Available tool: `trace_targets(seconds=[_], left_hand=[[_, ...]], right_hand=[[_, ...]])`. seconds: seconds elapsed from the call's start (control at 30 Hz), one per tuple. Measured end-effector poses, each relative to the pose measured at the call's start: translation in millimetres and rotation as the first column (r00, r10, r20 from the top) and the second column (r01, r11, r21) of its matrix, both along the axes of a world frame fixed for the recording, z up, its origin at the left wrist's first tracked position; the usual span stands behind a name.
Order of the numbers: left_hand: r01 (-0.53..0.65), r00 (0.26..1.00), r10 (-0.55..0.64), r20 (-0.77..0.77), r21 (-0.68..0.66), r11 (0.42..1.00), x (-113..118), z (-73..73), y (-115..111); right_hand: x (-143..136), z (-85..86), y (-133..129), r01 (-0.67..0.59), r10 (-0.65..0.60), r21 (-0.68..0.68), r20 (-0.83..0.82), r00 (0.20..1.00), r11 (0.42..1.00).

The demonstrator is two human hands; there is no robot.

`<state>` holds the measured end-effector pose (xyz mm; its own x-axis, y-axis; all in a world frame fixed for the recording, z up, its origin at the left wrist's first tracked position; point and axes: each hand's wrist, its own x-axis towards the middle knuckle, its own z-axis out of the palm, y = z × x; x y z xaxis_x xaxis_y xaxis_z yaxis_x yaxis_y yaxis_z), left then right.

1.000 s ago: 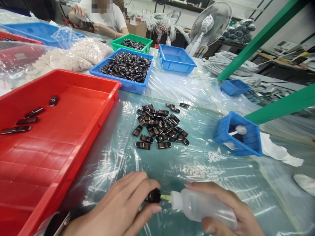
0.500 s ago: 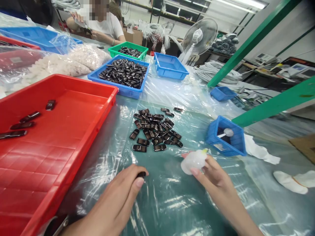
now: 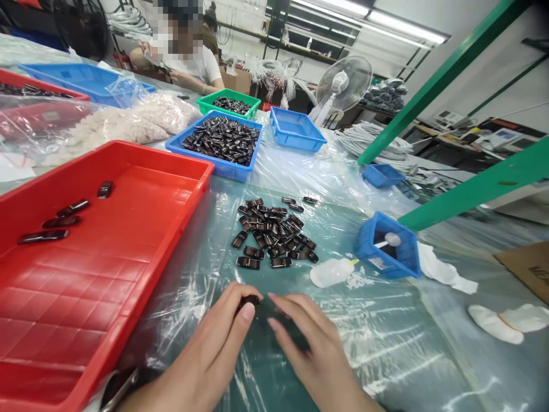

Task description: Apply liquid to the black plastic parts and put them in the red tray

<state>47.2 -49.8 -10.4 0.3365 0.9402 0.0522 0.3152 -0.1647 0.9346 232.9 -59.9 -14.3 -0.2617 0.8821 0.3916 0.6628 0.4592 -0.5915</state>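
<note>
Down goes the translucent bottle, out of the right hand and onto its side right of centre, yellow tip near the small blue bin. Across comes that hand to lower centre, thumb and fingers apart, just beside the left hand, which clamps a black piece. More black pieces lie heaped mid-frame; the red tray at left holds four.

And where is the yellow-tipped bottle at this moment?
In the head view, the bottle lies on the table right of centre, beyond the right hand, near the pile of black pieces, its yellow tip towards the nearest blue bin.
</note>
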Motion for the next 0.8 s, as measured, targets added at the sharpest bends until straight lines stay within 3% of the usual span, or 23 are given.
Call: trace_targets(seconds=[0.1, 0.23, 0.33, 0.47, 0.57, 0.67, 0.8], left_hand=[[0.044, 0.999, -0.044, -0.002, 0.111, 0.993, 0, -1.5, -5], [0.14, 0.99, -0.137, -0.027, 0.211, 0.967, -2, -6.2, -6], [0.211, 0.977, -0.205, -0.051, 0.223, 0.952, -3, -5.4, -4], [0.218, 0.976, -0.213, -0.051, 0.216, 0.952, -4, -2.8, -3], [0.233, 0.972, -0.231, -0.038, 0.251, 0.94, -5, -5.3, -3], [0.191, 0.981, -0.19, -0.026, 0.244, 0.951, -4, -8.6, -4], [0.109, 0.994, -0.108, -0.016, 0.229, 0.967, 1, -11.8, -8]], right_hand=[[-19, -5.4, 9, -0.038, 0.04, -0.047, 0.059, 0.997, 0.998], [-24, -7.9, 15, -0.087, 0.094, -0.105, 0.058, 0.994, 0.991], [-23, -6.7, 16, -0.134, 0.139, -0.165, 0.019, 0.99, 0.977], [-25, -7.5, 16, -0.197, 0.181, -0.248, -0.085, 0.98, 0.949], [-21, -4.9, 18, -0.206, 0.136, -0.316, -0.229, 0.964, 0.926], [-11, 5.6, 19, -0.196, 0.013, -0.415, -0.404, 0.915, 0.889], [2, 23.1, 17, -0.278, -0.118, -0.552, -0.575, 0.809, 0.786]])
